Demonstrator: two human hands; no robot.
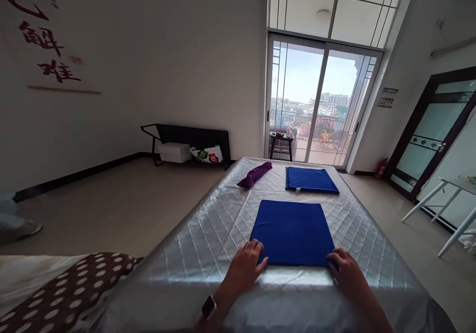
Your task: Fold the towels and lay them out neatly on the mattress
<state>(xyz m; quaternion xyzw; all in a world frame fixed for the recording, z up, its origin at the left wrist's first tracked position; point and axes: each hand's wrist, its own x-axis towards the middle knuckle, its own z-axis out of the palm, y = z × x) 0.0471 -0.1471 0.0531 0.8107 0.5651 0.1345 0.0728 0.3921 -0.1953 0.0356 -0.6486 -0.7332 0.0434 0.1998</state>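
On blue cloth (293,231), left grip (246,262) rests parted, right grip (346,267) unclear; beyond, white box (174,152).

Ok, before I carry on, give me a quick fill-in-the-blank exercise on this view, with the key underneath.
1. The left hand and right hand are at the near corners of a flat ____ square.
2. The watch sits on the ____ wrist.
3. Farther back, a second square lies to the ____ of the purple bundle.

Missing words: blue; left; right.
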